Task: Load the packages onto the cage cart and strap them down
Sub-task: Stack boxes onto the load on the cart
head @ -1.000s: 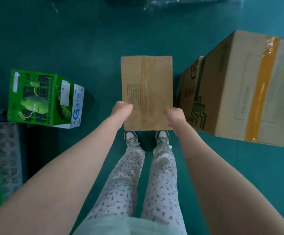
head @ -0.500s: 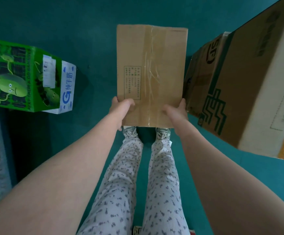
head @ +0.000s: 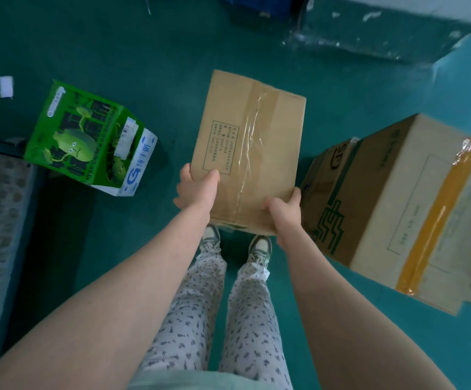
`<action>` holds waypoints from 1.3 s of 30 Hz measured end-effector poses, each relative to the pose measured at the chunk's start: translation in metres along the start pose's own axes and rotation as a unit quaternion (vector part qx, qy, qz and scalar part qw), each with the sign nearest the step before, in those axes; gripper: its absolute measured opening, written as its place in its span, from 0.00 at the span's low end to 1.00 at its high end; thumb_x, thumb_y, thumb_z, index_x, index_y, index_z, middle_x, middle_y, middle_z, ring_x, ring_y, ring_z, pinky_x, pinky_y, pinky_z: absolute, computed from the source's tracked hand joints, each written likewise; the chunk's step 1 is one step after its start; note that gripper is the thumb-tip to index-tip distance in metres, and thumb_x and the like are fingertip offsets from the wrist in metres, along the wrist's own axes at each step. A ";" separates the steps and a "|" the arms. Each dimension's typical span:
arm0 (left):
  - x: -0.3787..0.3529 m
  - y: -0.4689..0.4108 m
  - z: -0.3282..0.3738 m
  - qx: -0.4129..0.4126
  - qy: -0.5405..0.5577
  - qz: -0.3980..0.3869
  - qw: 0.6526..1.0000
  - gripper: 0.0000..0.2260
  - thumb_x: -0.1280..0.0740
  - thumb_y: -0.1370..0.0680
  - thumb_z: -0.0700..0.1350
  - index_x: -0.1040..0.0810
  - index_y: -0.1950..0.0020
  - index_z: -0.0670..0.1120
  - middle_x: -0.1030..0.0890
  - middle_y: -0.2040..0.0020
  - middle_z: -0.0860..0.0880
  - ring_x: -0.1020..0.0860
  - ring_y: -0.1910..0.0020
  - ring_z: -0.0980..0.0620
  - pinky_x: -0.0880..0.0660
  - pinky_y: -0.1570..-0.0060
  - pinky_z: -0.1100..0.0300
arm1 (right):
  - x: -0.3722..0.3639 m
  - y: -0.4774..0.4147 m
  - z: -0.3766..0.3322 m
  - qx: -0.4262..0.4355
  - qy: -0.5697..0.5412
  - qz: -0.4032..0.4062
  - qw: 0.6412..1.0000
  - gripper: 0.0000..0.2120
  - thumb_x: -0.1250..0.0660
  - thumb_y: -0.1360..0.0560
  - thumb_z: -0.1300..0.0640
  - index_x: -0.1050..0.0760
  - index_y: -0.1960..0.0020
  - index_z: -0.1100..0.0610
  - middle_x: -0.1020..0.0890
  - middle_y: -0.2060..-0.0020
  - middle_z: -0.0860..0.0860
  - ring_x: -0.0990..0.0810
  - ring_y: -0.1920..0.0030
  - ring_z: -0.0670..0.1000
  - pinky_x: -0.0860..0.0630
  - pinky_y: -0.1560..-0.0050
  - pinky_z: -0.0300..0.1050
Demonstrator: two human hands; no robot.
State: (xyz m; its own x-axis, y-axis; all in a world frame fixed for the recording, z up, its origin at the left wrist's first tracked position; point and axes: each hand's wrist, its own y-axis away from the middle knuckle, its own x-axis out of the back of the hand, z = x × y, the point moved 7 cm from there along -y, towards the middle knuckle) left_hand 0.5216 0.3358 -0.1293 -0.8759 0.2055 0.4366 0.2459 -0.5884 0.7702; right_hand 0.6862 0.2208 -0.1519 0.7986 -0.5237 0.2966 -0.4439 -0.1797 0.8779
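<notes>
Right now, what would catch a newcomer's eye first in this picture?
A flat brown cardboard box sealed with clear tape fills mid-frame, left hand and right hand gripping its near corners. A bright green printed carton lies on the teal floor to its left; a large yellow-taped cardboard box stands to its right.

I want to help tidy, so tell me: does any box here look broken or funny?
Nothing looks broken. The carried brown box has wrinkly clear tape, the big box on the right has orange tape crumpled at one end, and a white scrap lies on the floor.
</notes>
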 end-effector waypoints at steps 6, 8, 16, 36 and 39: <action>0.044 0.044 0.045 -0.038 0.063 0.019 0.997 0.30 0.36 0.31 0.48 0.36 0.29 0.56 0.26 0.37 0.52 0.30 0.39 0.45 0.30 0.39 0.46 | 0.000 0.056 -0.063 0.073 0.010 -0.029 0.997 0.35 0.39 0.25 0.58 0.51 0.24 0.44 0.36 0.30 0.52 0.31 0.37 0.59 0.30 0.35 0.59; 0.059 0.057 0.054 -0.043 0.092 0.025 0.994 0.32 0.36 0.35 0.50 0.35 0.30 0.57 0.25 0.38 0.52 0.29 0.39 0.45 0.30 0.39 0.45 | -0.002 0.074 -0.083 0.099 0.020 -0.044 0.994 0.36 0.39 0.25 0.58 0.52 0.24 0.43 0.36 0.29 0.51 0.31 0.36 0.59 0.31 0.35 0.59; 0.147 0.114 0.078 -0.077 0.215 0.087 0.970 0.20 0.37 0.33 0.47 0.31 0.41 0.57 0.23 0.44 0.54 0.27 0.43 0.46 0.29 0.39 0.45 | -0.033 0.160 -0.146 0.213 0.100 -0.115 0.965 0.37 0.38 0.26 0.58 0.52 0.23 0.44 0.38 0.27 0.52 0.34 0.32 0.59 0.32 0.33 0.57; 0.342 0.195 -0.041 0.034 0.425 0.289 0.857 0.31 0.37 0.35 0.55 0.37 0.31 0.59 0.26 0.40 0.49 0.30 0.40 0.41 0.31 0.41 0.41 | -0.202 0.340 -0.117 0.334 0.312 -0.343 0.821 0.45 0.36 0.42 0.55 0.44 0.26 0.47 0.32 0.34 0.55 0.29 0.38 0.60 0.28 0.39 0.58; 0.377 0.201 -0.059 0.024 0.462 0.319 0.827 0.24 0.36 0.27 0.50 0.36 0.32 0.56 0.26 0.42 0.51 0.30 0.45 0.45 0.31 0.42 0.46 | -0.241 0.365 -0.103 0.348 0.334 -0.364 0.797 0.47 0.36 0.46 0.54 0.43 0.27 0.47 0.32 0.32 0.55 0.29 0.38 0.61 0.27 0.39 0.57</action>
State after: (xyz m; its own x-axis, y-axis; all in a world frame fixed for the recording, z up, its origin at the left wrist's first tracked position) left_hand 0.2161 0.2486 0.1631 -0.4992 -0.8334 0.2370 0.7776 -0.3103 0.5468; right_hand 0.3731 0.3670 0.1354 0.8828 0.4475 0.1428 0.3024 -0.7741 0.5561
